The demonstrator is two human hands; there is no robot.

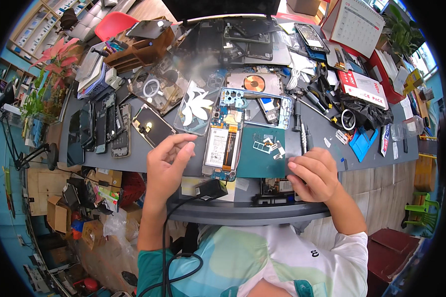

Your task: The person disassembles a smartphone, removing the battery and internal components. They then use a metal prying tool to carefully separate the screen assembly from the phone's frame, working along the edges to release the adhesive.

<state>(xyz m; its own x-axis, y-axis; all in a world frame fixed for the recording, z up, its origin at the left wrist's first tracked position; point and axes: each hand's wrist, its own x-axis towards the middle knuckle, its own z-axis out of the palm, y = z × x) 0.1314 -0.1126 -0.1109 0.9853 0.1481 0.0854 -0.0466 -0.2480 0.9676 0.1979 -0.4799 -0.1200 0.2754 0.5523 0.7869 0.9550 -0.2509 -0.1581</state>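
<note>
An opened phone (224, 143) lies upright in front of me, its battery, circuit boards and orange flex cable exposed. Just left of it hovers my left hand (166, 163), fingers loosely bent, thumb apart, with nothing visible in it. My right hand (316, 174) is closed at the right edge of a green mat (257, 166), fingertips together. A slim dark-tipped tool (308, 138) runs down to its knuckles; whether the fingers grip it cannot be made out. Small metal and white pieces (268, 145) lie on the mat. Beyond the phone stands a bluish empty phone frame (285, 114).
Several dismantled phones (120, 131) line the left side of the grey desk (183, 161). A black cable (164, 237) with a dark block (212, 189) crosses the front edge. Screwdrivers (297, 116), a tape roll (348, 119) and a blue stand (363, 143) lie right. A calendar (354, 27) stands behind.
</note>
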